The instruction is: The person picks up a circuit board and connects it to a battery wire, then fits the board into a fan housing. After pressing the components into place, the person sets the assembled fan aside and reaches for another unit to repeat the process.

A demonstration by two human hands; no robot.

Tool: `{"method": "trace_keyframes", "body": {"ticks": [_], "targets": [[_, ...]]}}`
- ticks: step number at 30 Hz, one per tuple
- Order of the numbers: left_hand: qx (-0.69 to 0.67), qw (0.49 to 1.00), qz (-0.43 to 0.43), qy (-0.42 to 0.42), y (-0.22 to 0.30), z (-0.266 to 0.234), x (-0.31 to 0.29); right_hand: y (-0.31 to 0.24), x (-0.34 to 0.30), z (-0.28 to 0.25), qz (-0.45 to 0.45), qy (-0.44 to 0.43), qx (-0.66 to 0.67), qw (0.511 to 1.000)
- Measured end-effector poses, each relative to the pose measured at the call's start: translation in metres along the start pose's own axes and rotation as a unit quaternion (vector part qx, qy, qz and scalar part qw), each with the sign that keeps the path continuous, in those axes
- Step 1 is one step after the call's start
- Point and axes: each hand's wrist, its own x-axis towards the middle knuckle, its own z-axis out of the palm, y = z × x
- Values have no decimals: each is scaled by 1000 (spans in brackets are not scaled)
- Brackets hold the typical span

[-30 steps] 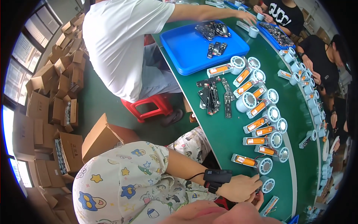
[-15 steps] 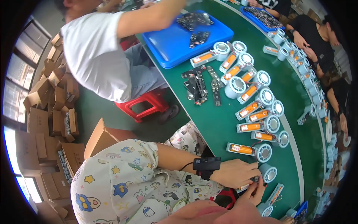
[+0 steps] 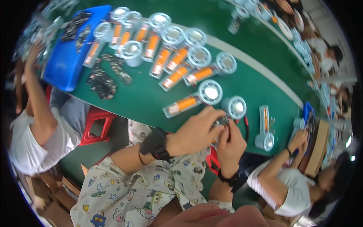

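My left hand (image 3: 198, 130) and my right hand (image 3: 231, 145) meet over the near edge of the green table. Between their pinched fingertips is a small dark circuit board (image 3: 221, 121), mostly covered by the fingers and blurred. Just beyond the fingers stands a pale blue round housing (image 3: 235, 107), with a red and black wire curving down beside it. To its left lies a finished-looking unit: a round housing (image 3: 210, 92) joined to a clear tray with an orange battery (image 3: 186, 104).
Several similar battery units (image 3: 174, 77) spread along the green table (image 3: 141, 100). Loose black circuit boards (image 3: 101, 83) lie near a blue tray (image 3: 62, 68) at left. Another unit (image 3: 264, 117) sits at right. Co-workers sit on both sides; a red stool (image 3: 96, 125) stands at left.
The view has swung to the right, so the table and trays appear farther left. My right hand and wrist now show more fully. Both hands still pinch the small dark board.
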Motion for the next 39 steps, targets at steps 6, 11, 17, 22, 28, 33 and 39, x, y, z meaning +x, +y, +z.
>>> {"method": "trace_keyframes", "body": {"ticks": [6, 11, 17, 22, 28, 33, 39], "targets": [[-289, 919, -268, -22, 7, -6, 7, -8, 5, -12, -10, -67, -112, 991], [-274, 925, -261, -21, -1, 2, 9, 4, -11, -2, 85, 41, 151, 984], [-185, 968, -169, 28, -5, 15, 12, 3, -9, 4, 158, 63, 256, 952], [-158, 956, -239, -58, 9, 7, 19, 10, -8, 8, 125, 84, 198, 969], [-214, 912, -311, -161, 17, -7, 29, 16, -5, 4, 183, 72, 230, 953], [-129, 942, -250, -184, 7, -2, 30, 14, -3, 2, 194, 70, 238, 949], [-61, 970, -186, -143, 3, -4, 29, 14, 3, -4, 108, 23, 120, 987]]}}
